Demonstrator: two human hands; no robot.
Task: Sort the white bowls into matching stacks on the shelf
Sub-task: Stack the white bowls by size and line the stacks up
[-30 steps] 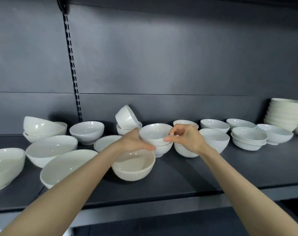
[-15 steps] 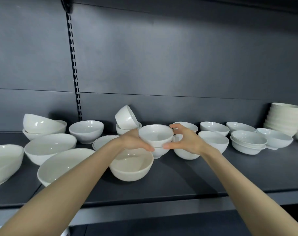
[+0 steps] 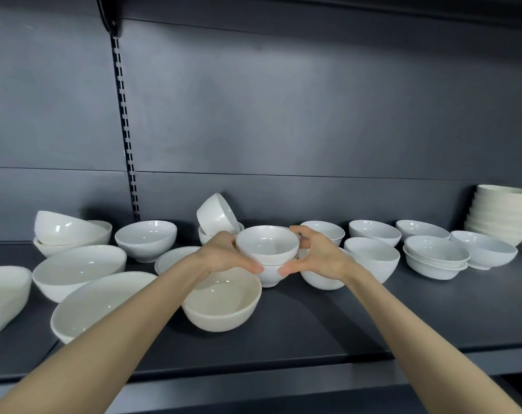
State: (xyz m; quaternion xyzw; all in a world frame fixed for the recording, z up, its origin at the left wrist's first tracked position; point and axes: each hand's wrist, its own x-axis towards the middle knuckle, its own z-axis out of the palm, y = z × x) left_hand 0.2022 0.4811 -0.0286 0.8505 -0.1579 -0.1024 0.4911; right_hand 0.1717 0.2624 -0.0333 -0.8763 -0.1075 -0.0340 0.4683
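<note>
Left hand (image 3: 223,256) and right hand (image 3: 321,258) both curl round the small white bowl (image 3: 267,244), one per side, thumbs low at the front. It's upright, dead centre between them, sitting on a matching footed bowl (image 3: 270,276) on the shelf (image 3: 343,321). Both arms reach straight forward, so neither's nearer imo.

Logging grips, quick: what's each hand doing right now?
Left hand: grips the small top bowl on its left side.
Right hand: grips the same bowl on its right side.
</note>
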